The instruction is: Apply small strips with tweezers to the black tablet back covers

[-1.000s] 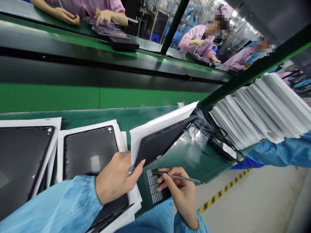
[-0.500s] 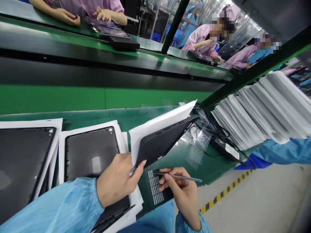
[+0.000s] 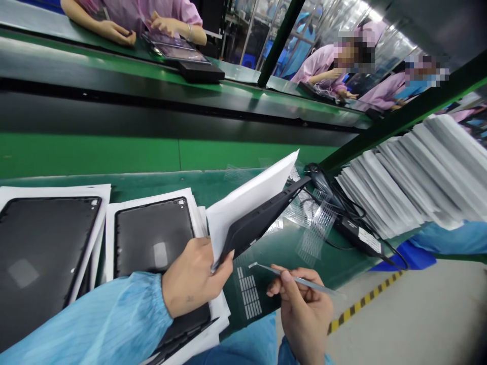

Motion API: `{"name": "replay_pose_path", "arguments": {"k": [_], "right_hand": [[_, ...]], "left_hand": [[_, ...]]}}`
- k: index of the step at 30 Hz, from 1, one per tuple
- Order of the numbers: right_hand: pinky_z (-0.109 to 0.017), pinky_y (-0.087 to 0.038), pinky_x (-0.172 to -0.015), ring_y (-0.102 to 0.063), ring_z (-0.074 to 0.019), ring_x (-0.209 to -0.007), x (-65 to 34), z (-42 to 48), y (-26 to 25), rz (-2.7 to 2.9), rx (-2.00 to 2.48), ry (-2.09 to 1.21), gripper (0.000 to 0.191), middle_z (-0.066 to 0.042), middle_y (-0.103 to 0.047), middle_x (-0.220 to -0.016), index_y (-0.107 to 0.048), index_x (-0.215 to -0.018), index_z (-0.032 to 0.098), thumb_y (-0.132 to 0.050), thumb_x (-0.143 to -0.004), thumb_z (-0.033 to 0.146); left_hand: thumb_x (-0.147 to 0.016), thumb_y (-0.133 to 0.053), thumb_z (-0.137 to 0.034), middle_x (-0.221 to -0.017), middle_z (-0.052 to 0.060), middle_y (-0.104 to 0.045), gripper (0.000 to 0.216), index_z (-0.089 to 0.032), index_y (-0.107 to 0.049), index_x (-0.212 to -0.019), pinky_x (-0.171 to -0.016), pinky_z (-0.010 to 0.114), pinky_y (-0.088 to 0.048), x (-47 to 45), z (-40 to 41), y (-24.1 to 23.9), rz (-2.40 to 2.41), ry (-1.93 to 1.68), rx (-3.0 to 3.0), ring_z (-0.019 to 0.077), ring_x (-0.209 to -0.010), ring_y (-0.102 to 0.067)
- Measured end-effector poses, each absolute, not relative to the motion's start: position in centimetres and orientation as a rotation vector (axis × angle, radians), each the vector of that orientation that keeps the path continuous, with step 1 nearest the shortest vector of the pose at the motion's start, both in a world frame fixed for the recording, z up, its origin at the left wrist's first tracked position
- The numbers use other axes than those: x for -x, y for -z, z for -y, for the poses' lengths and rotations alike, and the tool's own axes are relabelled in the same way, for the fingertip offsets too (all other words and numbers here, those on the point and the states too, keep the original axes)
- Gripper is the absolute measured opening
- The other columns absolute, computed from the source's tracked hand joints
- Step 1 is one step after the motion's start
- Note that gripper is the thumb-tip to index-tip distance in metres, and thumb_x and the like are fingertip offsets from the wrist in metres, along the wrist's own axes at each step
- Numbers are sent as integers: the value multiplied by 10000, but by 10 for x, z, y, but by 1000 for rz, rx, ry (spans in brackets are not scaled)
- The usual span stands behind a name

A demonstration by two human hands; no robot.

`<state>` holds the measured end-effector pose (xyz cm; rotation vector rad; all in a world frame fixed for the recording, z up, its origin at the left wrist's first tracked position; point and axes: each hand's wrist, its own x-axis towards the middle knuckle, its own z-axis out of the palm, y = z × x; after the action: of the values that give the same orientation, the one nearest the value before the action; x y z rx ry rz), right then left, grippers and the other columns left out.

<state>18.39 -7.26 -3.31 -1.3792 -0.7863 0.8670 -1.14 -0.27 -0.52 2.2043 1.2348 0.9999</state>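
Observation:
My left hand (image 3: 192, 276) grips the near corner of a black tablet back cover (image 3: 262, 219) together with the white sheet (image 3: 249, 203) lying on it, tilted up on edge above the green bench (image 3: 213, 185). My right hand (image 3: 304, 309) pinches thin metal tweezers (image 3: 292, 277), their tip pointing left just under the cover's lower edge. A clear sheet of small white labels (image 3: 251, 296) lies on the bench below the tweezers.
Two stacks of black covers (image 3: 152, 235) on white paper lie at left, another (image 3: 41, 253) further left. Stacked white sheets (image 3: 411, 172), a black adapter with cables (image 3: 353, 230) and more label film (image 3: 319, 223) lie at right. People in pink work across the conveyor.
The cover has tilted steeper onto its edge. My right hand has drawn the tweezers back to the right and lifted them off the label sheet.

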Motion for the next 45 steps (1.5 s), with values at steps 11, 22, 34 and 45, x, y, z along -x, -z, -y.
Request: {"name": "replay_pose_path", "arguments": {"k": [11,22,34,45], "right_hand": [[-234,-503,-470,-636,-164,-460,-142,73,41,866,1587,-798,220,-3,-649,-505,-522,-765,187,-677,-790,342],[-215,-482,-455,-627,-150,-461,-141,73,45,891,1573,-808,216,7,-640,-515,-535,-792,182,-681,-791,341],[-215,-518,-481,-644,-150,-468,-139,73,43,932,1551,-775,193,-1,-661,-532,-544,-772,184,-682,-791,317],[-246,-541,-527,-650,-142,-509,-142,78,54,951,1523,-696,162,-37,-705,-707,-549,-787,183,-679,-792,280]], "left_hand": [[-843,-459,-228,-582,9,-634,233,-199,-623,-680,-662,294,-546,10,2,1,-1210,-986,-2168,175,-599,-632],[-846,-459,-234,-508,-4,-591,269,-206,-593,-614,-628,291,-541,10,2,3,-1227,-981,-2211,161,-520,-597],[-844,-461,-243,-499,-2,-561,282,-203,-561,-583,-608,300,-522,11,1,3,-1229,-965,-2208,163,-515,-578],[-838,-472,-244,-530,-3,-586,250,-193,-585,-621,-637,265,-526,11,2,6,-1241,-990,-2197,149,-544,-591]]}}
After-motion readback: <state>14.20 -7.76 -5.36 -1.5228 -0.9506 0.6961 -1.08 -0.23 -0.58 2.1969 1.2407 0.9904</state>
